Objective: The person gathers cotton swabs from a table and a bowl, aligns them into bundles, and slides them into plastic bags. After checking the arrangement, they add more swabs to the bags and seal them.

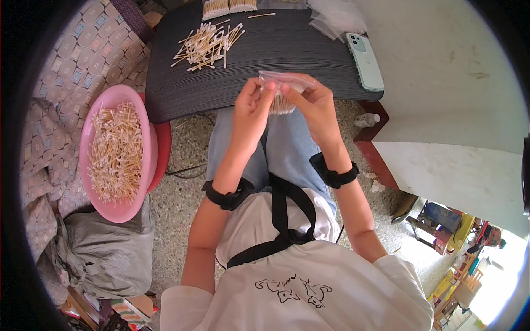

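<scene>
Pinching a small clear bag [282, 106] near its top, my left grip [254, 108] and right grip [318, 105] are both closed on it, thumbs side by side. From far off, I see the bag over the lap [225, 138], by the near edge of the black desk [298, 49]. Cotton swabs show in the bag, and I think the high hold stops them from tipping out. I cannot tell if its mouth is open. Loose swabs [207, 47] lie in a messy pile on the desk, maybe to be easy to reach. A big pink bowl [124, 211] of more swabs [116, 154] sits to the left, up on something red [163, 151], perhaps so nobody bends far. Flat clear bags [338, 17] lie at the far right, and a pale phone [365, 62] rests by the right edge, likely out of the way. Two packed bunches [229, 6] lie at the far side, probably so they do not mix with the loose ones.
</scene>
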A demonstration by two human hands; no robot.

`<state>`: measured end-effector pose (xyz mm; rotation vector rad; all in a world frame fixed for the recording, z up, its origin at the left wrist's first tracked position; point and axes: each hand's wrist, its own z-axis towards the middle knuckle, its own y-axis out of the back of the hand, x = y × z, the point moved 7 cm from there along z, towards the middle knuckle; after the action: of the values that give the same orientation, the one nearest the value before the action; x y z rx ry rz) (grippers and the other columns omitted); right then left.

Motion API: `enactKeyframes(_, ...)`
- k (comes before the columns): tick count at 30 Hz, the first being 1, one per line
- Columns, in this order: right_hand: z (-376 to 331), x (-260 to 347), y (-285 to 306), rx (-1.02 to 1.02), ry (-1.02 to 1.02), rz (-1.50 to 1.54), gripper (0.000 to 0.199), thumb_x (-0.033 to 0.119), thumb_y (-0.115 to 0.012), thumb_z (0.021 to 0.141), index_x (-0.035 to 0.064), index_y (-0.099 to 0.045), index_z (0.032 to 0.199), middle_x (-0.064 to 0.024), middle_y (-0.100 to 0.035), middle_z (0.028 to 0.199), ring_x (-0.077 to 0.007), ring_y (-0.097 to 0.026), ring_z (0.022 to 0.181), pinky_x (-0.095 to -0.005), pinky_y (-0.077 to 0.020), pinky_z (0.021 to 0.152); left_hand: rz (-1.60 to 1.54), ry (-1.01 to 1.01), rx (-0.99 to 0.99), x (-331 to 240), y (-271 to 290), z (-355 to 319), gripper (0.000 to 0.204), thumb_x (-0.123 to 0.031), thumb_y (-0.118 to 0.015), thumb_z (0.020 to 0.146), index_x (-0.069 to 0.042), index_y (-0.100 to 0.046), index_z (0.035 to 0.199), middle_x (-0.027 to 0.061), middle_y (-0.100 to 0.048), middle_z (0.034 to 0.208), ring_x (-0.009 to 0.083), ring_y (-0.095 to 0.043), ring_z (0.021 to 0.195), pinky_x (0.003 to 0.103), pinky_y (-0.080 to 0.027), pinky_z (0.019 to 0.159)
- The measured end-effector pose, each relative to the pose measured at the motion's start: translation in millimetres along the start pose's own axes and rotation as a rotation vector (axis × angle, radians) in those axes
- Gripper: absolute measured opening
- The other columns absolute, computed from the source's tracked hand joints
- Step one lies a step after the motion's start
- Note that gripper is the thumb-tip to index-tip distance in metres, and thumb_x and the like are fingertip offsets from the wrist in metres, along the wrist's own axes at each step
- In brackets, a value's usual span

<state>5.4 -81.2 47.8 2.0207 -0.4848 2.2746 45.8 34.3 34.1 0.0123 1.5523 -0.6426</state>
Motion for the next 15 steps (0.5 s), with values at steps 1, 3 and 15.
enactKeyframes(1, 2.8, 1.6, -1.1, -0.017, 0.058, 0.029, 0.025, 0.011, -0.065, 0.088, -0.0013, -0.063, 0.109, -0.0076, -0.065, 0.104, -0.0094, -0.059, 0.091, -0.0230, -0.0474, 0.077, 0.000, -0.001, -0.001, 4.4, -2.0, 2.7, 0.019, -0.022, -0.058, 0.095, -0.003, -0.056, 0.099, 0.0022, -0.062, 0.089, 0.0039, -0.057, 0.081, 0.020, -0.045, 0.069)
enactKeyframes(3, 10.7, 3.4, -1.8, -0.035, 0.114, 0.059, 0.026, 0.009, -0.063, 0.089, -0.0012, -0.060, 0.112, -0.0087, -0.063, 0.109, -0.0103, -0.058, 0.096, -0.0237, -0.0471, 0.080, 0.049, -0.196, -0.014, 2.0, -3.1, 11.3, 0.018, -0.020, -0.056, 0.096, -0.003, -0.054, 0.099, 0.0020, -0.062, 0.091, 0.0034, -0.055, 0.082, 0.020, -0.043, 0.069)
enactKeyframes(15, 36.9, -15.5, 6.9, 0.020, 0.128, 0.205, 0.028, 0.003, -0.054, 0.090, -0.0006, -0.053, 0.118, -0.0123, -0.059, 0.119, -0.0156, -0.058, 0.103, -0.0276, -0.0474, 0.089, -0.054, -0.040, 0.017, 19.0, 2.6, 46.0, 0.019, -0.011, -0.063, 0.090, 0.000, -0.056, 0.104, 0.0044, -0.064, 0.095, 0.0070, -0.059, 0.091, 0.021, -0.045, 0.077)
